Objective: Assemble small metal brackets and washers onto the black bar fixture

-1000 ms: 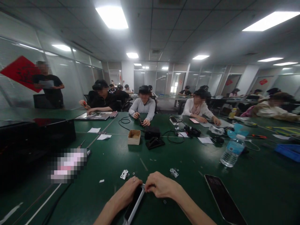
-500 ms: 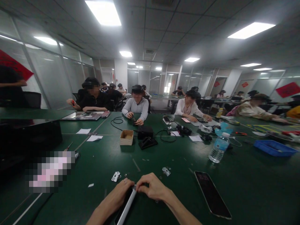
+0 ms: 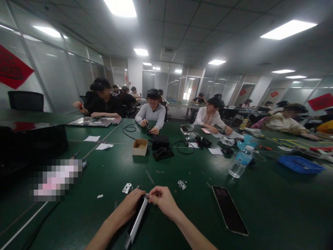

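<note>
1. From my head view, the silver-edged bar [image 3: 139,218] lies between my two hands at the near side of the green bench [image 3: 192,222], slanting from lower left up to their fingertips.
2. My left hand [image 3: 133,200] is on the left of the bar, its fingers folded over the dark side near the far end; the thumb is hidden, so I cannot tell how firmly it closes.
3. My right hand [image 3: 163,201] comes in from the right, thumb and forefinger pinching at the bar's far tip; any small part between them is too small for me to make out.
4. Just beyond my left hand I see one metal bracket [image 3: 127,188]; a second bracket [image 3: 181,185] lies beyond my right hand, apart from it.
5. To the right, well apart from the bar, I have a dark-screened smartphone [image 3: 230,210], with a water bottle [image 3: 240,163] farther back.
6. Across the bench, a person in a light grey shirt [image 3: 154,114] sits behind a small open cardboard box [image 3: 139,151].
</note>
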### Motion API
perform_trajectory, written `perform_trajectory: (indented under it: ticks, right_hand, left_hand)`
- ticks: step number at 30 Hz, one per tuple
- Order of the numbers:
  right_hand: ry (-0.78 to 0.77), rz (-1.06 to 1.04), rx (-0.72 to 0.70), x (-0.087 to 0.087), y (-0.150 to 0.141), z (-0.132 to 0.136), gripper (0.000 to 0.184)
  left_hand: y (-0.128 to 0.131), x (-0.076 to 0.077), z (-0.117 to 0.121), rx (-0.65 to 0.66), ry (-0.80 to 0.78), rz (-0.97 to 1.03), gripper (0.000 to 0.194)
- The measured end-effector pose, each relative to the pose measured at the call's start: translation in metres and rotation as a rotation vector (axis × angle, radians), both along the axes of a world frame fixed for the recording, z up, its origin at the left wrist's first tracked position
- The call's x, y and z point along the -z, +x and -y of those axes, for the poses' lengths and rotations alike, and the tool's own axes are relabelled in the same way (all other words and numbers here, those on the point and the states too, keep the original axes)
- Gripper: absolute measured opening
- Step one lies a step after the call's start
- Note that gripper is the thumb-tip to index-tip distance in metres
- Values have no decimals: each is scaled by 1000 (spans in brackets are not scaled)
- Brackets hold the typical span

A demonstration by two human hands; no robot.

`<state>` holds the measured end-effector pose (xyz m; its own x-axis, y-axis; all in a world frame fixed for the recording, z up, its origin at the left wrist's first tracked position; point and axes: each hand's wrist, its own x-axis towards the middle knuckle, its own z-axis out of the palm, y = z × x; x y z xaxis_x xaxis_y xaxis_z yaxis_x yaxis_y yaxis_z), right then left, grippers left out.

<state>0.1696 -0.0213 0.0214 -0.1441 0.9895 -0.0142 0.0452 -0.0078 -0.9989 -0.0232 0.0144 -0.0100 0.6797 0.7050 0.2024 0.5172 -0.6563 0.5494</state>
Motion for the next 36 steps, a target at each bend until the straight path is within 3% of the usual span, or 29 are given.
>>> perform_trajectory:
  ticks: [5,11,16,24,30,36]
  right_hand:
    - [63,67,5,-5,2,4,12]
    - [270,495,112,-16,7,12,11]
    - [356,625,123,-12,8,13,21]
    - [327,703,93,-5,7,12,29]
    - [254,684,48,-3,12,10,28]
    - [288,748,13,-2,20,8,21]
  left_hand:
    - [1,1,0,-36,17,-21,38]
    - [4,-2,3,-72,61,-23,30]
    - [7,1,3,-117,111,-16,23]
    - [14,-1,6,-149,142,-20,24]
    - [17,-4,6,-148,165,-32,24]
    - [16,-6,7,-152,173,-51,25]
